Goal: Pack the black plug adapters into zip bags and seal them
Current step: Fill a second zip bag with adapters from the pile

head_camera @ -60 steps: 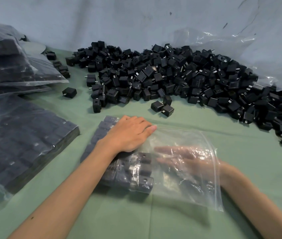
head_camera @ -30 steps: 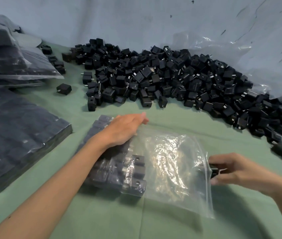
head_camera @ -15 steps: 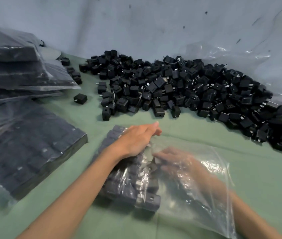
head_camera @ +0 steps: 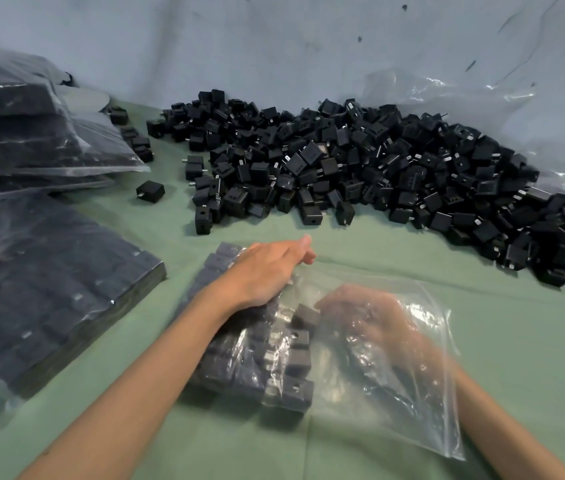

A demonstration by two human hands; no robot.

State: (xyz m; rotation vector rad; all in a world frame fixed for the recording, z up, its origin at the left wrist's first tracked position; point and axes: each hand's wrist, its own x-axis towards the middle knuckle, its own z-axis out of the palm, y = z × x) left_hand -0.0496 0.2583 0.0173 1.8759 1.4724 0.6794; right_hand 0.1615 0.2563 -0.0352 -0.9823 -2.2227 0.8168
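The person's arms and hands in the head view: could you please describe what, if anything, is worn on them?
The left hand and left forearm are bare: no glove, sleeve, watch or ring shows. The right forearm is sleeveless too. The right hand is blurred behind the film of the clear plastic zip bag, so small items there cannot be ruled out.
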